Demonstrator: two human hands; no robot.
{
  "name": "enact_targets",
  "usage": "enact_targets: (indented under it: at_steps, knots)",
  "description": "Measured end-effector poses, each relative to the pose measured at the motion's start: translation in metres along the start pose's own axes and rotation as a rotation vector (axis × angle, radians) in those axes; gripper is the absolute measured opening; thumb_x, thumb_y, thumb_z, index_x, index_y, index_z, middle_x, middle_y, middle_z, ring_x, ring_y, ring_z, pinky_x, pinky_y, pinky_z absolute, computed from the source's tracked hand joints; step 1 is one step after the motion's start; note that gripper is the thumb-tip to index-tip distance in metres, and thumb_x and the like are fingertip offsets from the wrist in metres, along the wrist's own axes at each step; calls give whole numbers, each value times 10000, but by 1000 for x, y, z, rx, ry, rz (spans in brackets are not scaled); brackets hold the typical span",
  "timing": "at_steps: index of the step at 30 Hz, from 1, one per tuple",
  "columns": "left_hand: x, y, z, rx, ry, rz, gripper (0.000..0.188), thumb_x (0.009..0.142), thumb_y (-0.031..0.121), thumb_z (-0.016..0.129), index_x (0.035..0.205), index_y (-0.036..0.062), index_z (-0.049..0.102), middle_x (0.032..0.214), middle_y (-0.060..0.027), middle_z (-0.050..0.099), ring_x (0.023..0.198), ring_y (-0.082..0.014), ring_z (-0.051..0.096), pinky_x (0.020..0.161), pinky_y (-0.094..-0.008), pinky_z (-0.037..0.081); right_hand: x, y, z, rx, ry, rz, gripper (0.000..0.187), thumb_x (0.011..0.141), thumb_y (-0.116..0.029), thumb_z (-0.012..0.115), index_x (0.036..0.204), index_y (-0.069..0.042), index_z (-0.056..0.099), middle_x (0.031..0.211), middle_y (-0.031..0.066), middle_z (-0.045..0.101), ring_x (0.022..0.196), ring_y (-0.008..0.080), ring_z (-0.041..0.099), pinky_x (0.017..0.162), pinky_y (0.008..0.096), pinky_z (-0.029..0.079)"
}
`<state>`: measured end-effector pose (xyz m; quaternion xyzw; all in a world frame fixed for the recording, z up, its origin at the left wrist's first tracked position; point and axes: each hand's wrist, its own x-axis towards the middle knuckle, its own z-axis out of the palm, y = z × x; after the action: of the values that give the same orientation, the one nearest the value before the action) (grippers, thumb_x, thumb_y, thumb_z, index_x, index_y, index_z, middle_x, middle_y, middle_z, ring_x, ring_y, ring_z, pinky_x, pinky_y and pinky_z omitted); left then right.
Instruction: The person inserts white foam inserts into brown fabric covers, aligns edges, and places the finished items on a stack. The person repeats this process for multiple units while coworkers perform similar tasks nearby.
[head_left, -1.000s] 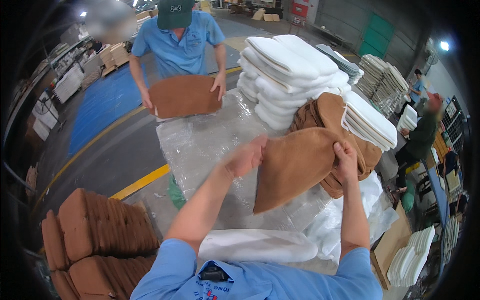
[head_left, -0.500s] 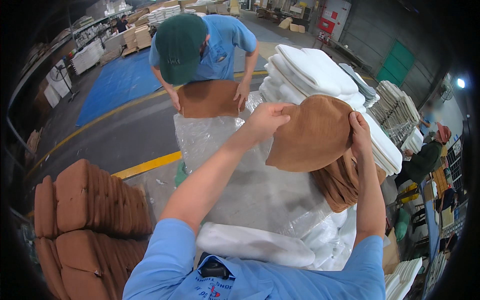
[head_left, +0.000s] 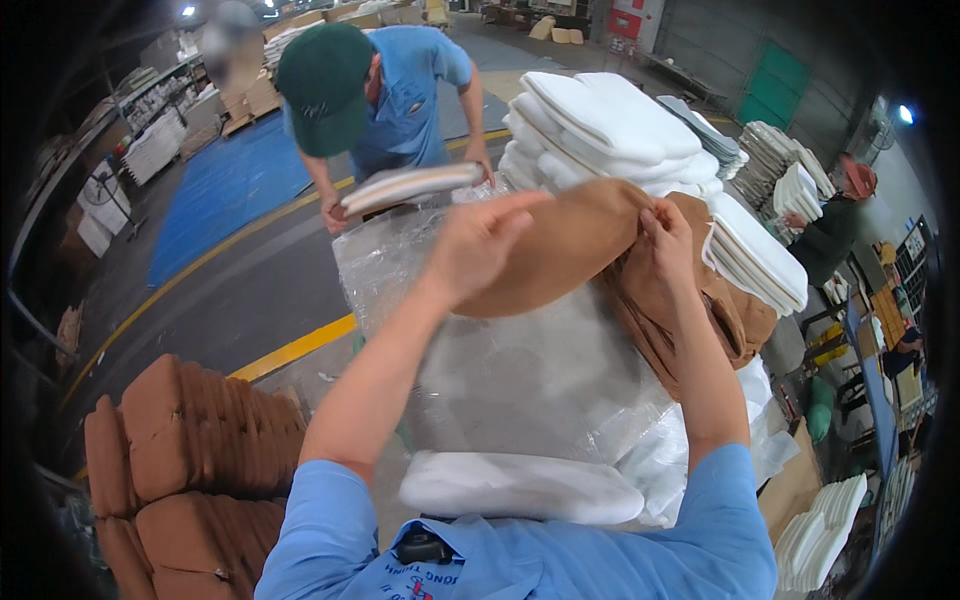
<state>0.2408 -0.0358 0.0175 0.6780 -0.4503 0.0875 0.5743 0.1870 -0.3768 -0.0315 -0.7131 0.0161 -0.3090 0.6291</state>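
While the right hand (head_left: 668, 238) pinches the brown cover (head_left: 555, 255) at its right edge, the left hand (head_left: 478, 245), loosely spread, overlaps its left side, contact unclear, forearms (head_left: 375, 370) outstretched

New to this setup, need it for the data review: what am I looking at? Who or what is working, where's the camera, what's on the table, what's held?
No robot here: these are a person's bare hands. The camera is the left of two fisheyes worn on their head, looking down, so straight edges bend.

The right hand pinches a corner of a brown cloth. The left hand is blurred against it; I can't tell whether it grips.

The table has clear plastic on it. A long white pad lies at the near edge; a brown cloth pile and stacked white pads sit toward the right. Across it, a co-worker holds a light pad.
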Motion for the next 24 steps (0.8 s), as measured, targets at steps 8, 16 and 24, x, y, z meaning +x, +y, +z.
enact_targets:
  at_steps: [8, 16, 24]
  knots:
    - [-183, -65, 124, 355, -822, 23, 702, 954, 132, 654, 1623, 147, 442, 1591, -190, 424, 1504, -420, 391, 1217, -593, 356, -132, 142, -69, -276, -29, 279, 338, 894, 169, 510, 1078, 7, 743, 1085, 45, 741, 1027, 139, 674, 954, 290, 523]
    - [-227, -115, 141, 414, -1310, -315, 769, 957, 149, 616, 1680, 185, 353, 1761, -162, 181, 1603, -417, 232, 1296, -588, 231, -231, 185, -44, -691, -241, 399, 248, 889, -116, 748, 1127, -54, 782, 1051, 149, 769, 916, 266, 757, 843, 376, 592]
    - [-239, -132, 157, 342, -1443, -307, 760, 997, 200, 596, 1688, 110, 292, 1747, -206, 217, 1601, -409, 256, 1312, -510, 238, -257, 153, 44, -979, -823, 353, 561, 830, -367, 864, 1287, -96, 684, 1311, 205, 640, 1293, 402, 581, 1093, 493, 491]
